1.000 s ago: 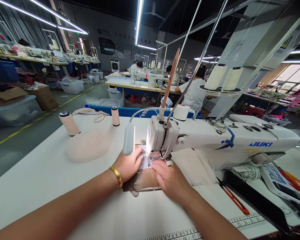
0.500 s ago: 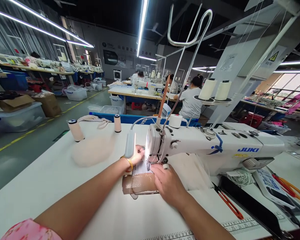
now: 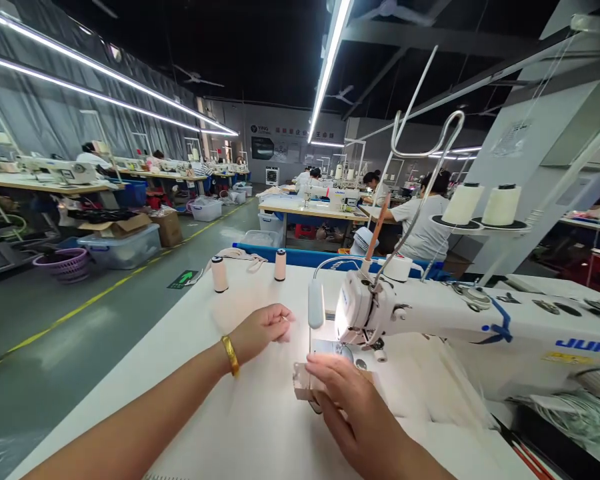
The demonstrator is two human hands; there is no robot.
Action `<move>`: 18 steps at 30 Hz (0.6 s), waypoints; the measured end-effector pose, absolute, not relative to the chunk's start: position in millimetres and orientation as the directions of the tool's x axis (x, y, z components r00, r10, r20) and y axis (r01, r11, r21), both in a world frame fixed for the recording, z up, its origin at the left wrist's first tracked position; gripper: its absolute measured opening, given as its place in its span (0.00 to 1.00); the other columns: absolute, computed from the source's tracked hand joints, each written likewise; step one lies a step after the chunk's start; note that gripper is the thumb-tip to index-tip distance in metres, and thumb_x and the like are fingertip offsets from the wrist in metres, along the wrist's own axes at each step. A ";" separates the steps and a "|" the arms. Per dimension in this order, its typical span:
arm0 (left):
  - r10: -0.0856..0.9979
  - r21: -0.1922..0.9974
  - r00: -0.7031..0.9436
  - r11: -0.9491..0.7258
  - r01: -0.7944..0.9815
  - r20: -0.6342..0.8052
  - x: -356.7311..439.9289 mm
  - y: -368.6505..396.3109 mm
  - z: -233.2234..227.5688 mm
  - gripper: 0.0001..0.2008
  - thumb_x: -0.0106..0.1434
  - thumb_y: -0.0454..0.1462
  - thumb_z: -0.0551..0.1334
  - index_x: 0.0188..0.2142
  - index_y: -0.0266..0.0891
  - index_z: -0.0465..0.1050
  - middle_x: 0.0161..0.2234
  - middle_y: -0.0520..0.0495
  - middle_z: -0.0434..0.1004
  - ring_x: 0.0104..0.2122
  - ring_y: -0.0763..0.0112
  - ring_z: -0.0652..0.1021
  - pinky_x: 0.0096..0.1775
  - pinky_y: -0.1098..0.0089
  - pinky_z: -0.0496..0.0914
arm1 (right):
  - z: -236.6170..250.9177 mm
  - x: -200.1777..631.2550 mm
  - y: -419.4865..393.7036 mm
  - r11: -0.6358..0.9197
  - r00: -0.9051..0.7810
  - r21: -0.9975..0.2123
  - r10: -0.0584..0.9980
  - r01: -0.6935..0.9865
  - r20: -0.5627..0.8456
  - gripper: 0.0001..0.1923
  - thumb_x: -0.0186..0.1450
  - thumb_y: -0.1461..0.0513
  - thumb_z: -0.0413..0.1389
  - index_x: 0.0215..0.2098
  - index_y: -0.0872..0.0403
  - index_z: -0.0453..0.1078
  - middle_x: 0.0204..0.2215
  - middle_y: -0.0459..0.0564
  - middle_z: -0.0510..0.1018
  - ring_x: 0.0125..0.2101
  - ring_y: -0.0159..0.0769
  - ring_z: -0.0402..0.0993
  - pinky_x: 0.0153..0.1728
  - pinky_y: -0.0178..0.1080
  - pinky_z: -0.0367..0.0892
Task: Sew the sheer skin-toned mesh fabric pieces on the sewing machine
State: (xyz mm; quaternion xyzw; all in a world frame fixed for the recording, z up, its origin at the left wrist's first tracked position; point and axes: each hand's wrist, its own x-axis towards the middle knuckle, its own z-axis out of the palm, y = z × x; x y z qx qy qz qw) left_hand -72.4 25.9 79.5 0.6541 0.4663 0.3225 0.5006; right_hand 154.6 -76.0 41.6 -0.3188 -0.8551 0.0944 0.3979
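One small tan fabric piece, glossy, under right hand's flat open grip; left hand loosely curled, empty

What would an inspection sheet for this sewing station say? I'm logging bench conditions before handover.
Surface: white table, lit near the needle.
Job's things: small fabric piece beside the sewing machine.
Clutter: two thread spools at the far edge.
Hands: left hand loosely curled above the table, holding nothing; right hand resting on the fabric piece.
Cables: coiled white cord at right.
Surroundings: other people sewing; storage bins along the aisle.
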 end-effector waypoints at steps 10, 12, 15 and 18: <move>0.821 0.916 0.554 -0.104 0.388 -0.142 -119.5 -38.0 109.2 0.15 0.62 0.50 0.59 0.31 0.40 0.69 0.23 0.54 0.70 0.26 0.71 0.70 0.34 0.69 0.66 | 60.1 106.5 -28.7 0.072 -0.616 -0.984 0.787 0.161 -0.043 0.18 0.64 0.49 0.65 0.48 0.47 0.72 0.41 0.46 0.77 0.34 0.35 0.74 0.32 0.35 0.70; 0.879 0.888 0.460 -0.108 0.448 -0.125 -138.8 -30.2 108.4 0.16 0.60 0.51 0.59 0.32 0.39 0.72 0.24 0.54 0.70 0.28 0.70 0.71 0.35 0.69 0.67 | 56.0 99.2 -18.3 -0.034 -0.633 -0.995 0.769 0.098 -0.088 0.16 0.62 0.50 0.66 0.41 0.49 0.71 0.34 0.44 0.76 0.31 0.33 0.72 0.31 0.34 0.67; 0.952 0.843 0.305 -0.138 0.520 -0.032 -167.2 -3.1 100.1 0.19 0.60 0.52 0.56 0.32 0.39 0.73 0.26 0.53 0.71 0.28 0.70 0.72 0.35 0.69 0.68 | 56.4 77.3 0.2 0.031 -0.522 -0.997 0.853 0.072 -0.011 0.13 0.64 0.52 0.62 0.33 0.52 0.69 0.29 0.45 0.77 0.35 0.36 0.73 0.40 0.37 0.66; 0.989 0.787 0.145 -0.120 0.605 0.040 -188.3 33.9 88.2 0.19 0.65 0.50 0.53 0.36 0.39 0.73 0.22 0.56 0.66 0.24 0.70 0.70 0.31 0.69 0.66 | 57.5 46.5 29.2 0.075 -0.346 -0.995 0.937 0.066 0.048 0.14 0.67 0.50 0.56 0.32 0.51 0.67 0.24 0.44 0.75 0.32 0.37 0.73 0.41 0.39 0.66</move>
